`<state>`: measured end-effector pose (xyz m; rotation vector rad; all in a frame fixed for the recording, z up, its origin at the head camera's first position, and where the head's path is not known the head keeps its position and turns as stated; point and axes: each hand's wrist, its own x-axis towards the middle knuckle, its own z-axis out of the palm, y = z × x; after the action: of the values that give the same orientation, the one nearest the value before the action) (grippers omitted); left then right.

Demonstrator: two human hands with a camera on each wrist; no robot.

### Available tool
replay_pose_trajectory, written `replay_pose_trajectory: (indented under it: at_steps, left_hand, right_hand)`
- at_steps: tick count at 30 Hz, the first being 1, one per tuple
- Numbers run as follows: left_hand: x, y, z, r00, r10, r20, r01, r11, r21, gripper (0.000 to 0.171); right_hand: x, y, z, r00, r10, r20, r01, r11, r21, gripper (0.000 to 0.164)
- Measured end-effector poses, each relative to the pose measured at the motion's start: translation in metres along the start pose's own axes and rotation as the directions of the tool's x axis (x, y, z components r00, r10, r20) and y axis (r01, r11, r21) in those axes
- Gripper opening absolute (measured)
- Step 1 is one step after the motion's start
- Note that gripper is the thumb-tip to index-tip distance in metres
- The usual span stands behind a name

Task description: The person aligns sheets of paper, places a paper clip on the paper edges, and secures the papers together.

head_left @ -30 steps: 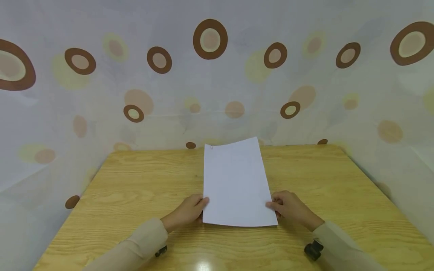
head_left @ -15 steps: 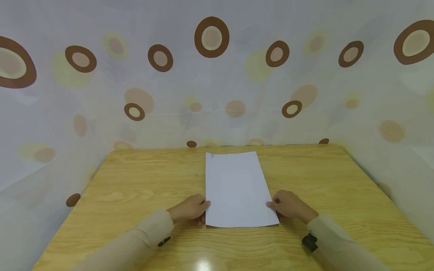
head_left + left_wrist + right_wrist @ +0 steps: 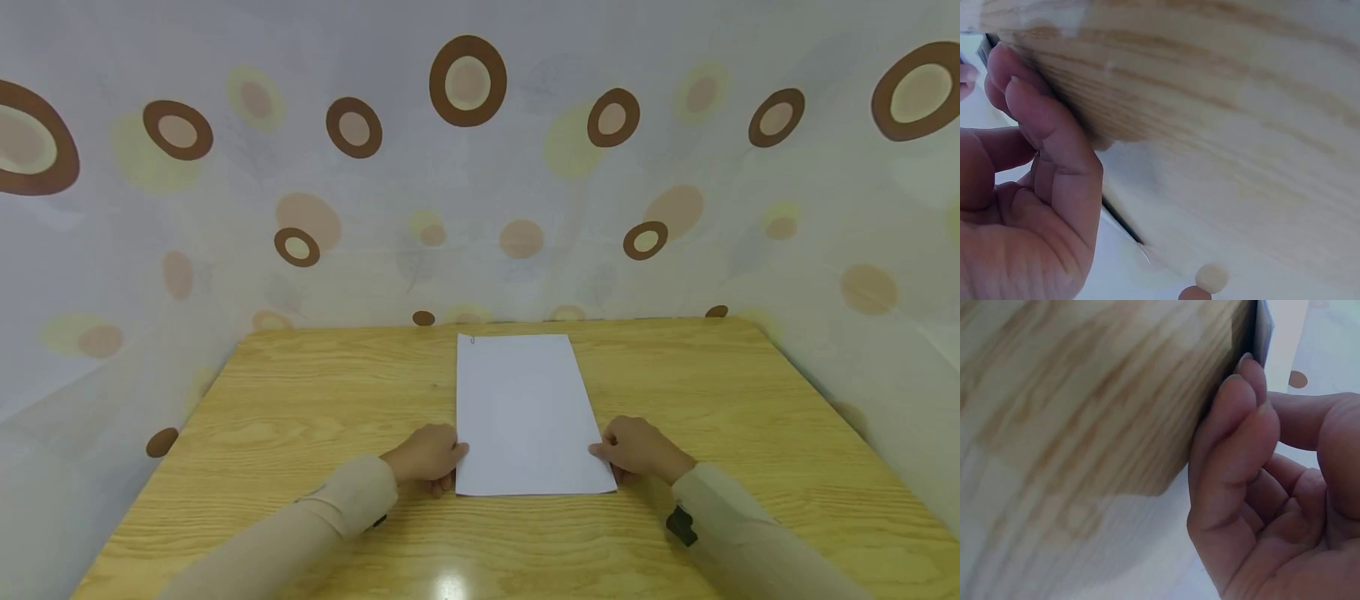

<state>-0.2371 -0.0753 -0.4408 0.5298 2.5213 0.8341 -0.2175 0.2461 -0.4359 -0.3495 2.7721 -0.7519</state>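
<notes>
A white stack of paper [image 3: 525,408] lies on the wooden table [image 3: 315,392], its long sides running away from the person. A small paper clip [image 3: 472,339] sits at its far left corner. The left hand [image 3: 429,454] pinches the lower left edge, thumb on top and the other fingers beneath or beside it. On the opposite edge, the right hand [image 3: 637,450] pinches the paper the same way. In the right wrist view the curled fingers [image 3: 1229,444] rest close to the tabletop, and the paper's edge [image 3: 1264,337] shows past their tips.
A pale curtain [image 3: 517,183] printed with brown rings and coloured ovals stands behind the table and along both sides. A dark strapped device [image 3: 681,527] sits at the right wrist. Light reflects off the table's near edge.
The paper's far end, raised at first with its right corner higher, has come down flat onto the table. Both hands have kept their hold on the edges, and the left forearm has shifted slightly right.
</notes>
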Motion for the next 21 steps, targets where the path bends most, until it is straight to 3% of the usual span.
replay_pose_trajectory:
  at_steps: [6,12,16,21]
  left_hand:
    - [0.000,0.005,-0.001,0.999,-0.040,0.009,0.040,0.999,0.021,0.026]
    - [-0.001,0.001,0.000,0.998,-0.057,0.021,0.054,0.989,0.137,0.031]
    - [0.001,0.001,0.001,0.999,-0.051,-0.005,0.051,0.979,0.197,0.038]
    - [0.005,0.004,0.001,0.999,-0.031,-0.038,0.039,0.977,0.211,0.037]
  right_hand:
    - [0.003,-0.001,0.005,0.997,0.074,-0.007,-0.074,0.996,-0.042,0.031]
    - [0.004,-0.007,0.006,0.997,0.070,-0.013,-0.071,0.994,-0.085,0.031]
    - [0.001,-0.010,0.003,0.996,0.076,-0.048,-0.082,0.989,-0.123,0.030]
    - [-0.001,-0.008,-0.001,0.996,0.079,-0.044,-0.084,0.987,-0.136,0.024]
